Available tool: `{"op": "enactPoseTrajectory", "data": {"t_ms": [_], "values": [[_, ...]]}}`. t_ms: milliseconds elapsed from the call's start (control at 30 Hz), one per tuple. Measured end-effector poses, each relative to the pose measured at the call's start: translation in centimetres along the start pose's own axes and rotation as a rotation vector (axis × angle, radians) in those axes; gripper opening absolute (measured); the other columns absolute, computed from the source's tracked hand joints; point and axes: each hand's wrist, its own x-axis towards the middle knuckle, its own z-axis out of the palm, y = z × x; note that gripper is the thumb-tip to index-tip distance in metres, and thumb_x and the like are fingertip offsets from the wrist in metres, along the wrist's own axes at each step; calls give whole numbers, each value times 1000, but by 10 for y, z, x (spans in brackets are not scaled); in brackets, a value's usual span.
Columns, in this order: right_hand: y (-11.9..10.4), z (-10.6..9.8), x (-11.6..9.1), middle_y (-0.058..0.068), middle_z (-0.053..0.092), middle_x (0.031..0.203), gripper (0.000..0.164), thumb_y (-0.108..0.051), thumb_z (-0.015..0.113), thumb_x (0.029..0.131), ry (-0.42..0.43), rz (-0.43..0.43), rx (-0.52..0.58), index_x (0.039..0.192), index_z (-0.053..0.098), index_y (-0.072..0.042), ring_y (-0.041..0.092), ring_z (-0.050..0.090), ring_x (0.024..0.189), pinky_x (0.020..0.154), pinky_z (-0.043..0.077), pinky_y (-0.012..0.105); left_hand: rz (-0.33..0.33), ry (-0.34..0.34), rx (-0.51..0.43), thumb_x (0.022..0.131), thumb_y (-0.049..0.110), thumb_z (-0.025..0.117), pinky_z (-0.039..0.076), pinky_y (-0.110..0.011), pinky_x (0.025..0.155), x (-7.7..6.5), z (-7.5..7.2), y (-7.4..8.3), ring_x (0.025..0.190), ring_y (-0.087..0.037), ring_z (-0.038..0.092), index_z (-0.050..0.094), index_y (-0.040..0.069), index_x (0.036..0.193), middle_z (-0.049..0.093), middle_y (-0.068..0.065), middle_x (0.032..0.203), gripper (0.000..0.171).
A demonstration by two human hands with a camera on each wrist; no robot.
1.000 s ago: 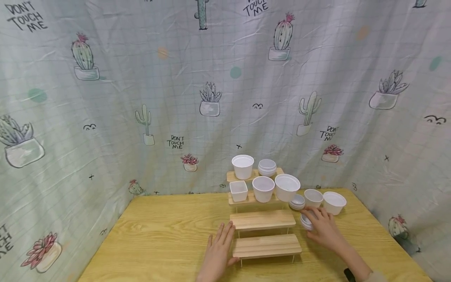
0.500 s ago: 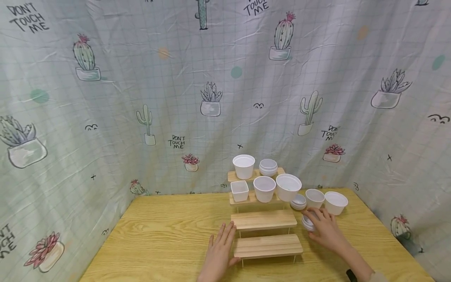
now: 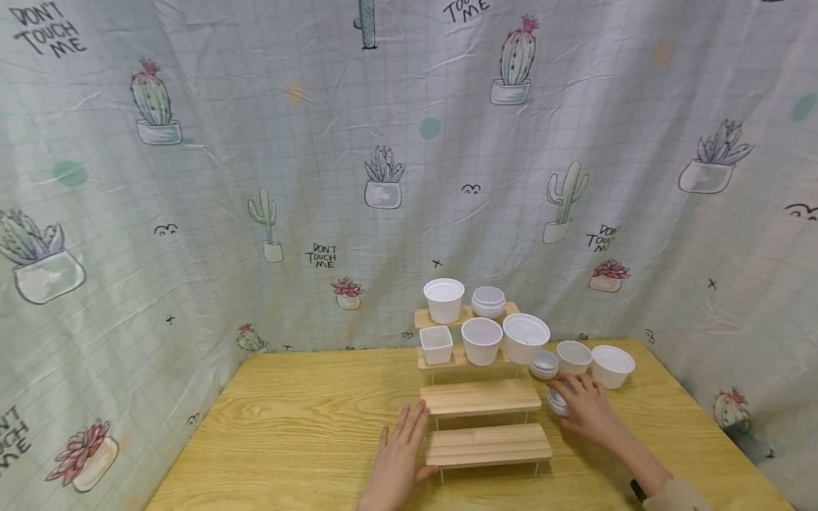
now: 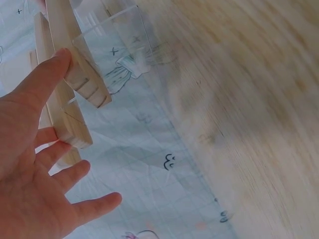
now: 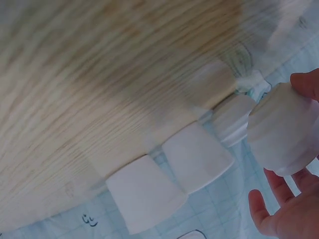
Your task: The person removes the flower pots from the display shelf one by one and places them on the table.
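Observation:
My left hand [image 3: 397, 454] lies along the left end of a stepped wooden stand [image 3: 481, 399]. In the left wrist view its thumb touches the end of one wooden step [image 4: 75, 64], and other fingers reach the step behind; the fingers are spread. On the right, my right hand [image 3: 591, 411] grips a small round white pot [image 5: 281, 132] between thumb and fingers, partly hidden by the hand in the head view. Whether this pot touches the table cannot be told. Just behind it stand a small ribbed pot [image 3: 544, 364] and two taller white pots, one tapered [image 3: 574, 357], one wider [image 3: 613, 367].
The stand's upper two steps carry several white pots, among them a square one [image 3: 437, 345], a wide round one [image 3: 525, 338] and a tall one [image 3: 444, 301]. Its lower two steps are bare. A cactus-print curtain [image 3: 319, 177] surrounds the yellow wood-grain table [image 3: 307, 419].
The head view has shifted slightly, and a little more of the right sleeve shows. Both hands keep nearly the same places, the right one still holding the pot.

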Motion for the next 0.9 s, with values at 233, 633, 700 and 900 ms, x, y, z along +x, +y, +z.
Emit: {"op": "enactPoseTrajectory", "data": {"t_ms": [233, 633, 700, 900], "values": [[4, 5, 4, 13, 55, 104, 59, -16, 81, 50, -16, -17, -37, 105, 60, -9, 29, 46, 92, 66, 34, 44, 0, -5, -9, 65, 42, 69, 40, -61, 89, 0, -2, 1, 129, -30, 34, 32, 9, 137, 28, -4, 146, 87], [13, 17, 10, 10, 54, 101, 56, -19, 80, 53, -83, -17, -80, 103, 58, -13, 30, 49, 91, 64, 36, 43, -8, -4, -8, 65, 42, 69, 40, -61, 89, -2, 1, 1, 129, -30, 34, 32, 9, 137, 28, -4, 146, 88], [14, 19, 10, 10, 54, 101, 55, -18, 80, 52, -82, -20, -76, 103, 58, -13, 30, 48, 91, 63, 34, 41, -9, -2, -4, 65, 43, 69, 40, -61, 90, -2, 1, 1, 129, -30, 34, 32, 9, 137, 28, -4, 146, 88], [19, 24, 12, 11, 53, 99, 54, -16, 80, 52, -59, -31, -65, 101, 58, -12, 30, 47, 89, 62, 33, 40, -5, 5, -7, 65, 43, 69, 40, -61, 89, -1, 1, 1, 129, -31, 35, 32, 10, 137, 29, -4, 145, 88]]}}
